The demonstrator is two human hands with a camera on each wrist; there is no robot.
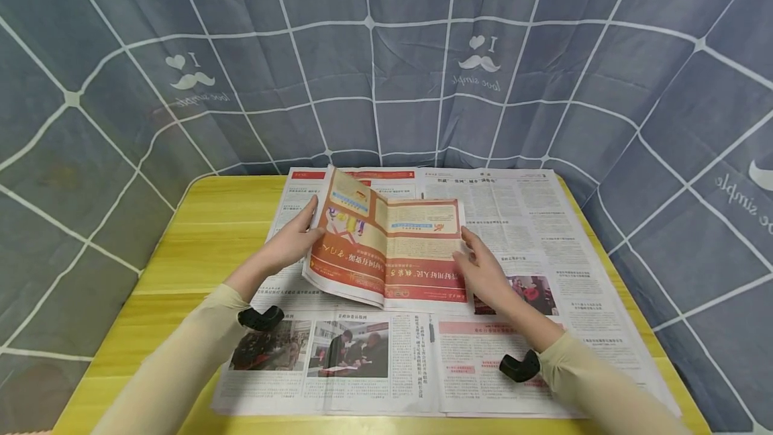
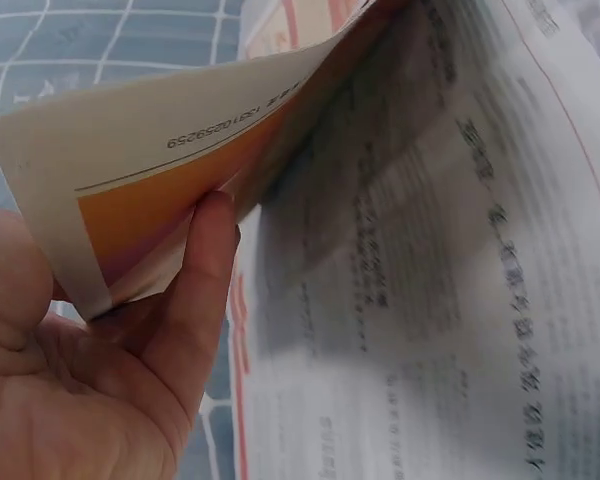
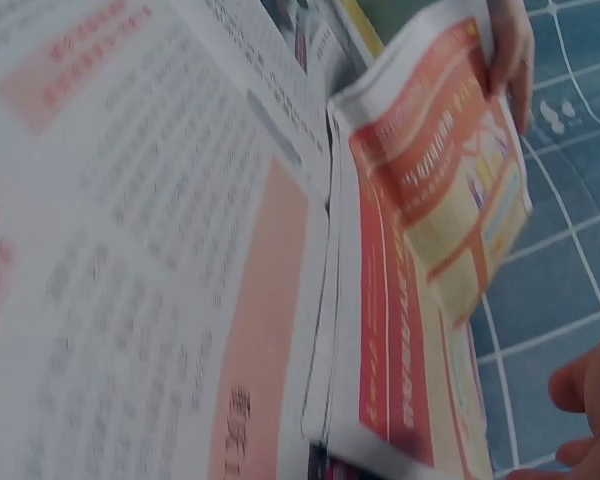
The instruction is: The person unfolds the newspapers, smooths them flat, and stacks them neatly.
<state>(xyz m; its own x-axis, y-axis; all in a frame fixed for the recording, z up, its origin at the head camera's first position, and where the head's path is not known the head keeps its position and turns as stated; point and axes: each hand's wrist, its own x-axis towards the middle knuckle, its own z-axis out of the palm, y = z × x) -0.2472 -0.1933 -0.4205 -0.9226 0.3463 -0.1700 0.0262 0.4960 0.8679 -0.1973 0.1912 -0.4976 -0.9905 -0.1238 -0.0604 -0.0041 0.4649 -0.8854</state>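
Observation:
A red-and-orange printed newspaper (image 1: 423,274), creased down its middle like a booklet, lies over larger spread newspapers (image 1: 574,254). Its left half is raised and tilted. My left hand (image 1: 286,244) pinches that half at the outer edge, thumb on the printed side. The left wrist view shows its fingers (image 2: 208,240) against the back, beside an orange block. At the right edge is my right hand (image 1: 486,277), thumb and fingers spread apart. In the right wrist view, this right hand (image 3: 590,410) appears only partly, its fingers just beside the flat half.
Under the spread newspapers is a yellow wood-grain table (image 1: 193,233). A grey-blue curtain (image 1: 410,86) with white grid lines surrounds the back and sides. Black wrist devices (image 1: 261,318) sit at both cuffs.

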